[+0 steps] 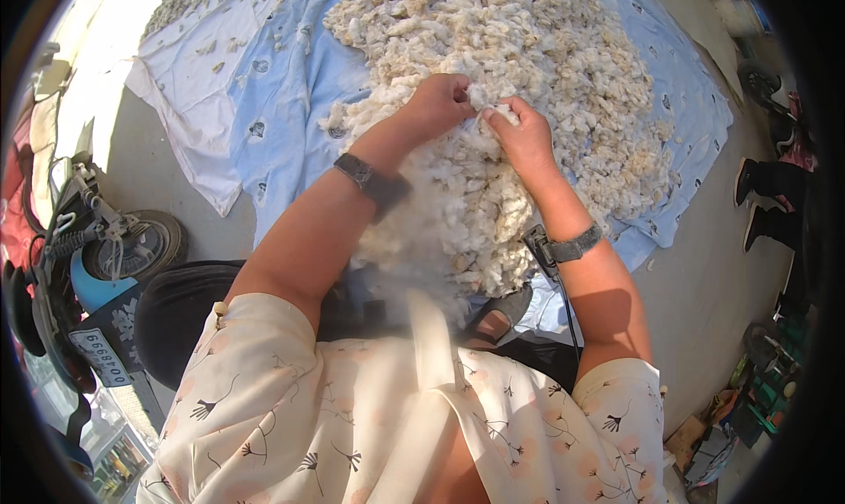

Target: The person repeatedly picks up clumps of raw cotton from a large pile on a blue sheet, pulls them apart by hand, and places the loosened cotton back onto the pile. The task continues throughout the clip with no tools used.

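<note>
A large heap of off-white raw fiber tufts [581, 94], wool or cotton, lies on a blue printed cloth [277, 108] in front of me. Above its near part, my left hand [441, 104] pinches fluffy fiber between thumb and fingers. Close beside it on the right, my right hand [525, 134] holds a white tuft [505, 111] at the fingertips. A thin bit of fiber shows between the two hands. Dark bands circle both wrists, and a small black device with a cable hangs at the right one. Whiter, fluffier fiber [442, 220] lies below my hands, close to my lap.
A white cloth [191, 114] with scattered greyish tufts adjoins at the upper left. A parked scooter or motorbike wheel [138, 246] stands at the left. Another person's dark-clad legs [779, 180] are at the right edge, with a wheeled item above and assorted goods [706, 438] below.
</note>
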Available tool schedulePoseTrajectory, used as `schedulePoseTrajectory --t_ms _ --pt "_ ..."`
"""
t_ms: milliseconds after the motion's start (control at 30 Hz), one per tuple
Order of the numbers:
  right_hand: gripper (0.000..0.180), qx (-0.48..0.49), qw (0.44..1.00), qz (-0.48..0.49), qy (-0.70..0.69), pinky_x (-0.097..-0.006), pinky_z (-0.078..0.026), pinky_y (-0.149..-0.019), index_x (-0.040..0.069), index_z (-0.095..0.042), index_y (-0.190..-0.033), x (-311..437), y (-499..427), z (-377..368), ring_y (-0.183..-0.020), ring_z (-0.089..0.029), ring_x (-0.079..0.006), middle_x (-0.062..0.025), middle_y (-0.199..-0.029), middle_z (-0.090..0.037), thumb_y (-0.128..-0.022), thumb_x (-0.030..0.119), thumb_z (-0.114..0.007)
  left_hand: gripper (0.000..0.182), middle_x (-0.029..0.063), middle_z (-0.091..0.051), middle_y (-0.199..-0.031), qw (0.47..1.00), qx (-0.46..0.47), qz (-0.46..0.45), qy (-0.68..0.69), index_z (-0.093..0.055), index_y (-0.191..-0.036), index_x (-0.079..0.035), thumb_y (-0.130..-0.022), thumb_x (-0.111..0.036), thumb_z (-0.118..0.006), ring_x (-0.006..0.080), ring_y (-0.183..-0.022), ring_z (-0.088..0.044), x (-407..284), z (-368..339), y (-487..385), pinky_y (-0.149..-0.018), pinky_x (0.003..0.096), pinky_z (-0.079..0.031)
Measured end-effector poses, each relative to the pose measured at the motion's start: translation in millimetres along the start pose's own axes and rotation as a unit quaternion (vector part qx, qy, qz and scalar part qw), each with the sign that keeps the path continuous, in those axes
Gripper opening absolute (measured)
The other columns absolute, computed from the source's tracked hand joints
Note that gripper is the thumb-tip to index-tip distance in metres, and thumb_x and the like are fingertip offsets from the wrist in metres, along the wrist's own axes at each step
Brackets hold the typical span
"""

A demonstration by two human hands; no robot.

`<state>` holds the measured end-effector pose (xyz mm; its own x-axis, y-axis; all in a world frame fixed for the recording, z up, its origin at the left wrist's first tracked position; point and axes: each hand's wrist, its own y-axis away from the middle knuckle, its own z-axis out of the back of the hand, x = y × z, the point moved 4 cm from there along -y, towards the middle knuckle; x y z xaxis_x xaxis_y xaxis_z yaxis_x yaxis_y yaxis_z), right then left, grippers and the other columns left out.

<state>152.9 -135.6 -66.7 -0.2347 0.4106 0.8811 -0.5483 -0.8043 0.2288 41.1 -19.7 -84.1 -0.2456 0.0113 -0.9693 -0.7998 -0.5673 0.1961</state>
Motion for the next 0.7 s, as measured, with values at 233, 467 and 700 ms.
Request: schedulePoseTrajectory --t_ms 233,467,700 --pt "0.024 -0.018 0.998 0.049 0.045 -0.0311 -0.046 -0.069 -0.001 -0.064 -0.096 -7.0 -2.4 -3.5 -0.072 -0.058 -0.0168 -0.0122 -0.081 -0.066 -0.083 0.019 -0.066 0.033 0.0110 -0.062 -0.072 0.993 -0.083 -0.050 -0.074 -0.062 -0.100 0.002 -0.070 -0.006 -0.073 0.0179 -0.066 -0.055 4.7 -5.1 -0.3 -0.065 0.0326 -0.047" --pt "0.020 -0.016 0.998 0.049 -0.035 -0.0298 -0.045 -0.074 -0.001 -0.065 -0.097 -38.5 -25.6 -5.1 -0.079 -0.058 -0.0162 -0.0104 -0.085 -0.065 -0.084 0.014 -0.063 0.024 0.0115 -0.055 -0.067 0.992 -0.094 -0.079 0.000 -0.059 -0.086 0.000 -0.072 -0.015 -0.071 0.0190 -0.062 -0.050 6.8 -3.1 1.3 -0.058 0.0370 -0.041" --pt "0.022 0.013 0.985 0.007 -0.172 -0.0265 -0.043 -0.073 0.001 -0.063 -0.103 -32.8 -19.9 -1.5 -0.083 -0.054 -0.0116 -0.0052 -0.093 -0.062 -0.086 0.015 -0.063 0.036 0.0147 -0.061 -0.073 0.994 -0.070 -0.046 -0.069 -0.063 -0.089 -0.001 -0.070 -0.026 -0.080 0.0201 -0.067 -0.056 -1.4 -4.1 2.3 -0.063 0.0344 -0.044"
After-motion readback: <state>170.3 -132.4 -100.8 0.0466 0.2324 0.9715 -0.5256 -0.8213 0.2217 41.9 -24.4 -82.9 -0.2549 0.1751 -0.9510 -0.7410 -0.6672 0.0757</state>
